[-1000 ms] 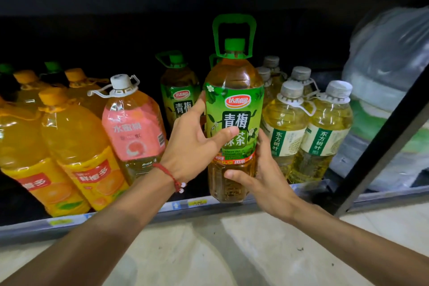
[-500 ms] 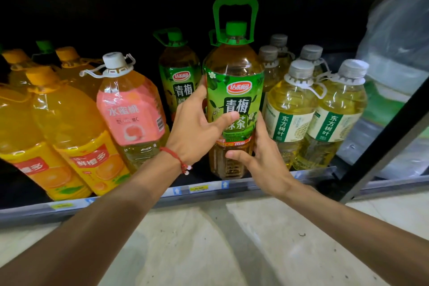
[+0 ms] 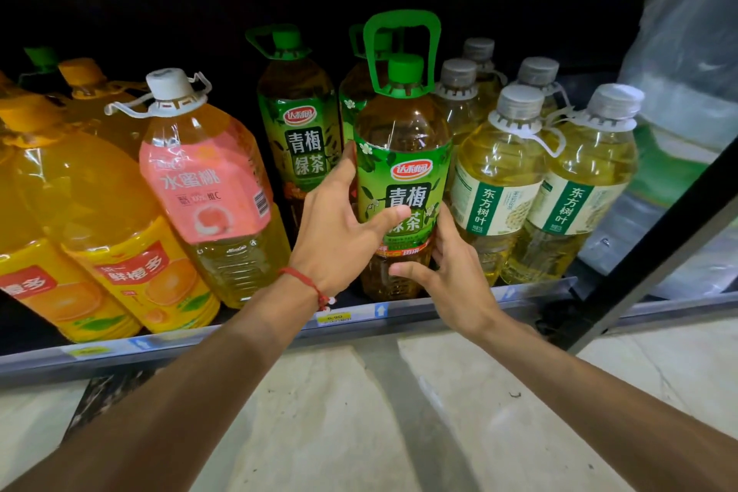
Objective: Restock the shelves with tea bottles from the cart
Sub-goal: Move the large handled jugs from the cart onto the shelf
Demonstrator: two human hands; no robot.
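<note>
Far left: orange bottles (image 3: 80, 220) w/ orange caps, leaning left, several rows deep on the shelf (image 3: 239, 336). Next right, a peach bottle (image 3: 207, 188) w/ pink label & white cap, also tilted left, touching the front orange one. Behind & right of it, rear tea bottles (image 3: 299, 124) w/ green labels & green caps stand upright in the dark; one is mostly hidden. A yellow price tag (image 3: 333, 318) sits on the shelf lip below.

Left hand (image 3: 339, 228), red cord (image 3: 307, 284) at the wrist, grips the tea bottle (image 3: 401, 156): thumb across the label front, fingers wrapped round its left side. The bottle is upright at the shelf front, just behind the lip, btwn the rear tea bottles & the pale bottles; its green handle (image 3: 401, 52) stands up over the cap. Can't tell if the base rests fully on the shelf. Right hand (image 3: 447, 272) clasps it lower on the right side, thumb over the bare part under the label, fingers curled behind.

Right of that, pale bottles (image 3: 495, 180) w/ grey caps & white neck rings, approx. three rows deep, front one touching the tea bottle. Far right, a wrapped pack (image 3: 687, 92) behind a black post (image 3: 655, 252). Grey floor (image 3: 339, 431) below.
</note>
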